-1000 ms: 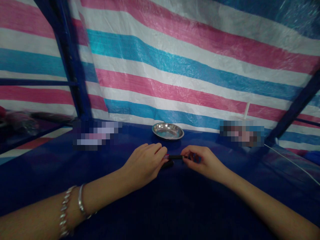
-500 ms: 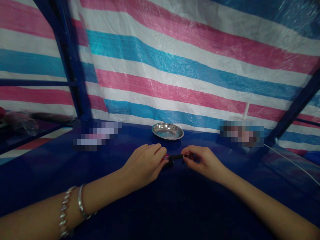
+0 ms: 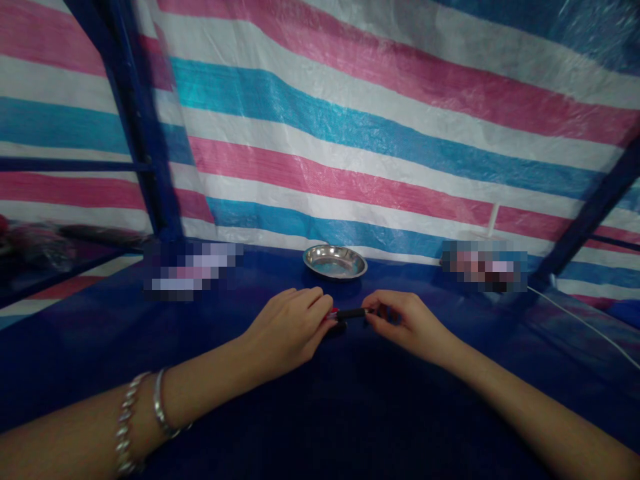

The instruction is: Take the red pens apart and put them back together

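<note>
A pen (image 3: 351, 313) with a black grip and a red part lies level between my two hands. My left hand (image 3: 293, 327) is closed around its red end, which the fingers mostly hide. With thumb and fingertips, my right hand (image 3: 407, 323) pinches the other end, at the tip. Just below the pen, by my left thumb, a short black piece (image 3: 340, 328) shows; whether it is in my hand or is part of another pen I cannot tell. Beyond the hands, a shallow round metal dish (image 3: 335, 262) stands on the blue table (image 3: 400, 280).
Blurred-out items sit at the back left (image 3: 195, 270) and back right (image 3: 483, 267) of the table. A white cable (image 3: 585, 321) runs along the right side. Blue metal posts (image 3: 133, 113) and a striped plastic sheet (image 3: 350, 133) stand behind.
</note>
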Available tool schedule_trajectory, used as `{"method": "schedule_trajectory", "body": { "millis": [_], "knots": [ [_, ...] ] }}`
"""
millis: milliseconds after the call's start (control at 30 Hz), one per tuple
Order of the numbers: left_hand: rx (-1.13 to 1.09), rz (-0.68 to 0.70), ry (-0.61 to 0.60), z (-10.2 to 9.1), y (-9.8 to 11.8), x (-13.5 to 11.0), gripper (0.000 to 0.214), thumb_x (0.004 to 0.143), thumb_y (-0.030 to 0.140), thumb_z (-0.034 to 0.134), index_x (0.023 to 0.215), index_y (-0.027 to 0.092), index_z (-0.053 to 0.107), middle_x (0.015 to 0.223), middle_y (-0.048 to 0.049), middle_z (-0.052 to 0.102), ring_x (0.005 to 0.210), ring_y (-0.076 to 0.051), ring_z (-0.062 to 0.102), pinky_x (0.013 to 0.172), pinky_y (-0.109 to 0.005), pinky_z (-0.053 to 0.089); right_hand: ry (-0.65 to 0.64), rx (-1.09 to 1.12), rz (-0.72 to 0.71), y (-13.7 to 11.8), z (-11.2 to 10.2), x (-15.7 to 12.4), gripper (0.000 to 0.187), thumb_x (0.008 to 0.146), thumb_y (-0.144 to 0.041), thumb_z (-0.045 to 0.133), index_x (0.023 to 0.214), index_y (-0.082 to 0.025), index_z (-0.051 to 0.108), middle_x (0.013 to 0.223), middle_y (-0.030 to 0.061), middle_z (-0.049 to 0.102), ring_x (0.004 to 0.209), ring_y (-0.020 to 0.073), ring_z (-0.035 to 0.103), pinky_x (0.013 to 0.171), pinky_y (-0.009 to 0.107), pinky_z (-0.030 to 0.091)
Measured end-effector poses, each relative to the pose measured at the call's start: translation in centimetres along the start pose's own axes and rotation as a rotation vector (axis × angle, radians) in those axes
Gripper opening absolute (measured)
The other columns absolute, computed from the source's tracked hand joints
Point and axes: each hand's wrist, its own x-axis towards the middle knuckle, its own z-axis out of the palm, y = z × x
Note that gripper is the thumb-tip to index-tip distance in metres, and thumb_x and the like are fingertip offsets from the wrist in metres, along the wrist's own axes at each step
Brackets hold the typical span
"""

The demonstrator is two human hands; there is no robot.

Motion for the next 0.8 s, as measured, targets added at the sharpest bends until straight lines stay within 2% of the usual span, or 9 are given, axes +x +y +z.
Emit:
{"method": "schedule_trajectory", "body": {
  "millis": [800],
  "knots": [
    [0.057,-0.002,0.000,-0.04,-0.07,0.00,0.015,0.083,0.023,0.038,0.076,0.015,0.048,0.072,-0.0032,0.053,0.060,-0.015,0.049,0.055,-0.028,0.035,-0.001,-0.029,0.003,-0.18,0.06,-0.01,0.010,0.075,-0.016,0.047,0.080,-0.017,0.056,0.066,-0.0009,0.054,0.057,0.0087,0.046,0.051,0.020,0.034]
  ]
}}
